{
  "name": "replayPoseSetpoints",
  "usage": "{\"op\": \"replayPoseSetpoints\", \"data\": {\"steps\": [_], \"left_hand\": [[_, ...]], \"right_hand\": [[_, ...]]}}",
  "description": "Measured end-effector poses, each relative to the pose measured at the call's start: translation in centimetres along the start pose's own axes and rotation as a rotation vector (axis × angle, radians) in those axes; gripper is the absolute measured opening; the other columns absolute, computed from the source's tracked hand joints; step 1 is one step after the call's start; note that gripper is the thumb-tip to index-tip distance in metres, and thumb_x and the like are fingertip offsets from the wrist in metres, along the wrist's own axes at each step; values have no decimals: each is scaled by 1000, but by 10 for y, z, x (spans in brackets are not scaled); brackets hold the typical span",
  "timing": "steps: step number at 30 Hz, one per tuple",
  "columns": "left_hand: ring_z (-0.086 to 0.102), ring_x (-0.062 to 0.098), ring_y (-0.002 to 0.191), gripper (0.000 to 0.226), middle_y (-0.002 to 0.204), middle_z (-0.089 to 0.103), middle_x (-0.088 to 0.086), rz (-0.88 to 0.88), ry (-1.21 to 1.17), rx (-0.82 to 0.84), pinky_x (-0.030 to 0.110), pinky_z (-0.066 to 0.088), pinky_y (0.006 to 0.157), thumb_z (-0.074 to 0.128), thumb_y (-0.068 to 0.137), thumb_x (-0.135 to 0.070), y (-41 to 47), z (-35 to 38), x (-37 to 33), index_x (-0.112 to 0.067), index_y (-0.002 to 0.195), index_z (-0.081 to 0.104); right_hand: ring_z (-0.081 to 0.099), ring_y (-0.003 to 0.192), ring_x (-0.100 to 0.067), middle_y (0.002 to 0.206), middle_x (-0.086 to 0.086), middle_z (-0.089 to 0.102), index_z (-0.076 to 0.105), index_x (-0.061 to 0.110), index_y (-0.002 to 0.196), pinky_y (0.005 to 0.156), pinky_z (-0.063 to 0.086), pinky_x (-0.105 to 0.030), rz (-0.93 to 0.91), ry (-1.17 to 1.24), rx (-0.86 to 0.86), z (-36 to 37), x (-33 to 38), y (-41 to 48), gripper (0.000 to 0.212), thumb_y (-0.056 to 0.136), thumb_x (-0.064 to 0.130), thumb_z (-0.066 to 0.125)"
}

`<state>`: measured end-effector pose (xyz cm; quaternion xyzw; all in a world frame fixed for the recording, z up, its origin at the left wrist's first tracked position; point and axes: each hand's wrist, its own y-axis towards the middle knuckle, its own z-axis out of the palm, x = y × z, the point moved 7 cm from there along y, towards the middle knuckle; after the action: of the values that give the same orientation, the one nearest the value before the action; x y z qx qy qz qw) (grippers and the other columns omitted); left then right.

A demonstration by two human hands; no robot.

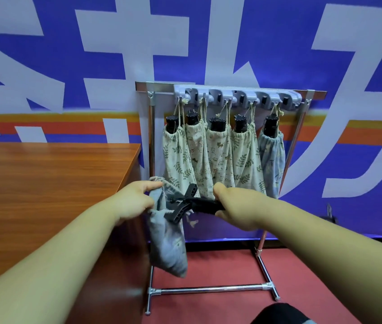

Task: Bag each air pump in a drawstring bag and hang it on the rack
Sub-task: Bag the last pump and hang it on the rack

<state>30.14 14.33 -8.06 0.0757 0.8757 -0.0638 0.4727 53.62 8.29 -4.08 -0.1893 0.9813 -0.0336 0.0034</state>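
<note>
Your left hand (136,202) pinched the mouth of the grey bag (166,244). Your right hand (236,206) curled round the black air pump (185,203), its handle at that mouth.

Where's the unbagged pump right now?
Head view, low centre: the air pump is gripped by the right hand, its T-shaped end at the mouth of the grey bag the left hand holds, in front of the rack.
</note>
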Motion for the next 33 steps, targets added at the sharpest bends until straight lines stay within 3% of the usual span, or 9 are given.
{"op": "replayPoseSetpoints", "data": {"steps": [3,6,8,13,17,21,24,29,33], "left_hand": [[59,17,75,73,134,55,-10,-40,19,-6,23,43,59,50,80,11,3,-1,9,-26,143,55],[57,11,104,78,152,43,-12,-46,85,60,27,41,89,53,76,9,4,1,18,-28,144,54],[54,15,107,83,149,50,-8,-31,136,127,30,40,91,57,68,0,3,6,20,-41,140,53],[52,8,133,88,153,46,-14,41,109,254,32,42,113,63,62,-7,-2,20,10,-40,142,53],[57,13,125,80,148,47,-24,93,-26,264,45,47,110,64,66,-6,-7,21,-2,-43,137,54],[60,14,101,86,140,53,-7,92,-41,249,36,56,88,61,67,-5,-7,20,-5,-32,148,47],[52,7,122,84,150,46,-14,82,36,102,29,48,101,58,65,-7,0,8,0,-28,146,52],[55,7,110,45,120,61,-12,32,44,-120,15,39,85,71,86,2,7,-9,11,-14,129,68],[57,9,112,48,136,62,-7,5,120,-120,19,38,88,69,85,6,13,-14,20,-18,126,69]], "right_hand": [[59,95,-35,109,-15,63,28,18,103,69,33,-35,-44,-63,9,-6,1,-6,35,98,34,58],[49,83,-30,89,1,52,28,18,99,68,29,-32,-61,-14,29,-13,1,-9,36,97,36,60],[45,78,-26,78,9,41,33,17,98,67,31,-33,-46,55,33,-18,-2,-7,34,97,38,60],[49,79,-29,87,0,49,31,18,101,66,36,-36,23,4,-48,-22,-5,-7,30,98,35,56],[49,76,-32,91,-5,54,26,17,98,65,39,-37,76,-19,-98,-15,-1,-8,28,98,28,51],[50,77,-32,102,-14,66,31,14,98,65,40,-38,61,-8,-101,-11,7,-7,26,97,28,53],[49,78,-31,96,-10,60,31,16,98,66,39,-37,39,-22,-59,-15,6,-7,30,97,32,56],[49,80,-29,85,4,48,32,19,100,68,40,-38,16,20,-47,-28,-8,-11,32,97,37,59],[47,69,-16,79,8,46,34,21,95,62,34,-36,-36,49,-23,-39,-14,-18,32,97,38,61]]}}
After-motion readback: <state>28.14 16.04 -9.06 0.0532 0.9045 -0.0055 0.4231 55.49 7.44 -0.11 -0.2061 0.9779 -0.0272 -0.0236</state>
